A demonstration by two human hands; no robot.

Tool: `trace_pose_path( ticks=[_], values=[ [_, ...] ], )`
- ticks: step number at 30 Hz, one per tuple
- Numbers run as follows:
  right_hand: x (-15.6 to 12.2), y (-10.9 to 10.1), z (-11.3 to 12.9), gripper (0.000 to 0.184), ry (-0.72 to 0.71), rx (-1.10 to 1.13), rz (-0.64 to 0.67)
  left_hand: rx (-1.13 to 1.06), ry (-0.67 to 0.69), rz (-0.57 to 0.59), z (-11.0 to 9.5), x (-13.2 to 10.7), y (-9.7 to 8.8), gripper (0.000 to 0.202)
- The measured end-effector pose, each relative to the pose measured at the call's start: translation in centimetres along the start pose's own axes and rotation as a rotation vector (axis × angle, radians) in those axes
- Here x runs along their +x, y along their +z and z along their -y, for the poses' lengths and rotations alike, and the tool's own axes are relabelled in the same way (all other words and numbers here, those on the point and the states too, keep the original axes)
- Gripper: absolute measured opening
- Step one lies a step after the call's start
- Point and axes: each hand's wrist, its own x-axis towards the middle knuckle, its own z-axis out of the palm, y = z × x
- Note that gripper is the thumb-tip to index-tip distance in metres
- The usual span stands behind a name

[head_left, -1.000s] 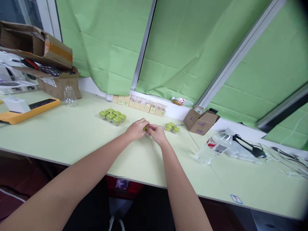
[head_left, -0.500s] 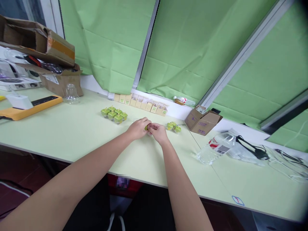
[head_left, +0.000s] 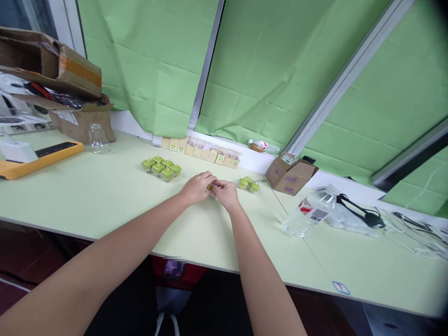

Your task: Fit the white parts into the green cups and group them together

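Note:
My left hand (head_left: pixel 197 189) and my right hand (head_left: pixel 227 193) meet just above the table (head_left: pixel 196 238), with fingers closed around one small green-lidded container (head_left: pixel 209 186). Only a bit of its green top and clear lower part shows between the fingertips; the rest is hidden. To the left of my hands stands a cluster of several similar clear containers with green lids (head_left: pixel 161 169), each with a small loop on top. A smaller group of green-lidded containers (head_left: pixel 249 184) sits to the right, just past my right hand.
A row of small beige cartons (head_left: pixel 199 151) lines the back edge. At right are a cardboard box (head_left: pixel 290 176), a large water bottle (head_left: pixel 310 212) and cables (head_left: pixel 416 233). At left lie an orange power strip (head_left: pixel 52 161), a clear dome-shaped vessel (head_left: pixel 98 139) and stacked cardboard boxes (head_left: pixel 77 119).
The view has shifted slightly, so everything sits a little further left. Both hands keep their hold on the small container; the fingers have moved only slightly.

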Motion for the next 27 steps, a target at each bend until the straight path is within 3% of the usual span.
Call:
trace_pose_path(
  ticks=[7, 11, 14, 16, 20, 24, 27],
  values=[
    [0.0, -0.2, 0.2, 0.022, -0.03, -0.03, 0.052, -0.017, -0.012, -0.015, 0.2, 0.0, 0.0, 0.035],
    [0.3, 0.0, -0.3, 0.021, 0.005, -0.006, -0.085, -0.041, -0.02, -0.047, -0.1, 0.0, -0.1, 0.035],
    [0.4, -0.1, -0.2, 0.036, 0.026, 0.093, -0.18, -0.082, -0.008, -0.102, -0.5, 0.1, -0.3, 0.034],
    [0.4, -0.2, 0.2, 0.043, 0.057, 0.22, -0.118, -0.113, 0.014, -0.13, -0.7, 0.2, -0.4, 0.035],
    [0.0, -0.6, 0.9, 0.038, 0.064, 0.414, 0.072, -0.157, 0.036, -0.139, -1.3, 0.2, -0.6, 0.039],
    [-0.1, -0.8, 1.1, 0.039, 0.124, 0.54, 0.068, -0.254, 0.013, -0.13, -1.6, 0.1, -0.8, 0.045],
    [-0.1, -0.9, 1.1, 0.039, 0.16, 0.639, 0.083, -0.466, -0.068, -0.176, -1.2, 0.3, -0.5, 0.053]
  ],
)
